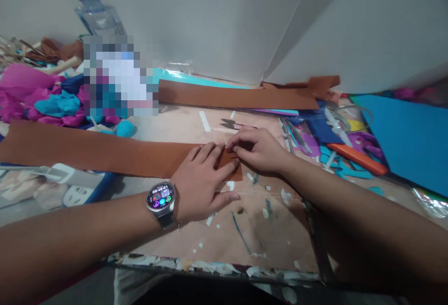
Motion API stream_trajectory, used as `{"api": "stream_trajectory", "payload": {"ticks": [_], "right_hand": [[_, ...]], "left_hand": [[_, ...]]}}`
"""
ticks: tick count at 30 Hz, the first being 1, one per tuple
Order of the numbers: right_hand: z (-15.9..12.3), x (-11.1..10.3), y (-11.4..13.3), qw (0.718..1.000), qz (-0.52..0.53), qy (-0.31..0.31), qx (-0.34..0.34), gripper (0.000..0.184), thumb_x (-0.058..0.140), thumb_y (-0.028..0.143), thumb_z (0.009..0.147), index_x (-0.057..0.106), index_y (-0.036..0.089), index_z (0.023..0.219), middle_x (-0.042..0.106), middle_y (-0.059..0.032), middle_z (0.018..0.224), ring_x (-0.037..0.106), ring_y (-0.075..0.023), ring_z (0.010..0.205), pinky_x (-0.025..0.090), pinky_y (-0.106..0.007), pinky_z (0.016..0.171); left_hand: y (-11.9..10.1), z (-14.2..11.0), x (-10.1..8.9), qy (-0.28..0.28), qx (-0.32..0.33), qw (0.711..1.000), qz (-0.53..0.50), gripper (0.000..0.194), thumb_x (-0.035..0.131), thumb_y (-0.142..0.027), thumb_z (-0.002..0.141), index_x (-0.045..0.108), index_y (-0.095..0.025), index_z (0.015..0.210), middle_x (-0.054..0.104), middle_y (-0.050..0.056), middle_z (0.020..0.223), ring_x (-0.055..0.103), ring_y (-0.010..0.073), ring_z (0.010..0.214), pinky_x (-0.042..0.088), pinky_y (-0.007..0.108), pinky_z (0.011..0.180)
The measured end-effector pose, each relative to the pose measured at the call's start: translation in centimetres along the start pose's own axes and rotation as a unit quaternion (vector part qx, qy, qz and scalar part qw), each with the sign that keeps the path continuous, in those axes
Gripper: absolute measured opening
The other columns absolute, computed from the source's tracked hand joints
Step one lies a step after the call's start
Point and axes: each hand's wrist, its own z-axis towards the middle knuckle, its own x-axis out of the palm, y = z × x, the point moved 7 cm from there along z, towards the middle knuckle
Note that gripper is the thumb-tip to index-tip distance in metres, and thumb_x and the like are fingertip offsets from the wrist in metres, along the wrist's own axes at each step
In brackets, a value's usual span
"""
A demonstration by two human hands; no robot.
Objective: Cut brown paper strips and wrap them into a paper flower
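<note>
A long brown paper strip (105,152) runs across the table from the far left to the middle. My left hand (199,179), a watch on its wrist, lies flat on the strip near its right end, fingers stretched out and thumb apart. Beside those fingertips, my right hand (257,150) is closed in a pinch at the strip's right end. The exact pinch point is partly hidden by the fingers. Just beyond the right hand lie small thread snips (233,124). A second brown strip (227,95) stretches along the back.
Pink and blue crumpled material (52,100) is heaped at left, near a clear bottle (100,16). A white and blue tool (79,183) lies front left. At right are an orange-handled cutter (360,158) and a blue sheet (409,137). White walls (217,20) stand behind.
</note>
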Motion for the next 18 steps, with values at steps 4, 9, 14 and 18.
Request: {"api": "stream_trajectory", "payload": {"ticks": [4,9,14,18], "right_hand": [[0.01,-0.07,0.07,1.000,-0.001,-0.002,0.001,0.022,0.062,0.010,0.083,0.079,0.022,0.089,0.080,-0.0029,0.086,0.073,-0.0200,0.083,0.056,-0.031,0.076],[-0.01,-0.12,0.22,1.000,-0.011,0.001,-0.010,0.024,0.062,0.007,0.082,0.080,0.022,0.089,0.080,-0.0027,0.083,0.071,-0.0194,0.080,0.054,-0.030,0.074],[-0.05,-0.10,0.04,1.000,-0.019,0.000,-0.014,0.025,0.062,0.007,0.083,0.080,0.023,0.089,0.081,-0.0022,0.085,0.071,-0.0201,0.084,0.055,-0.033,0.081],[0.00,-0.05,-0.14,1.000,-0.018,-0.005,-0.008,0.026,0.062,0.006,0.083,0.080,0.023,0.088,0.080,-0.0012,0.084,0.072,-0.0196,0.082,0.056,-0.032,0.080]], "left_hand": [[-0.06,-0.04,0.00,0.004,0.001,1.000,0.004,0.074,0.041,-0.071,0.099,0.054,-0.021,0.153,0.043,0.023,0.161,0.034,0.0460,0.151,0.032,0.064,0.118],[-0.08,-0.17,-0.10,-0.010,0.000,1.000,0.007,0.075,0.043,-0.071,0.099,0.053,-0.021,0.153,0.042,0.026,0.161,0.035,0.0472,0.151,0.031,0.065,0.119],[-0.05,-0.22,-0.19,-0.015,-0.015,1.000,-0.004,0.069,0.046,-0.070,0.098,0.060,-0.016,0.140,0.045,0.025,0.158,0.038,0.0450,0.149,0.033,0.061,0.120],[-0.01,-0.23,-0.23,-0.024,-0.029,0.999,-0.002,0.078,0.047,-0.070,0.098,0.054,-0.008,0.144,0.048,0.026,0.156,0.042,0.0437,0.145,0.034,0.059,0.121]]}}
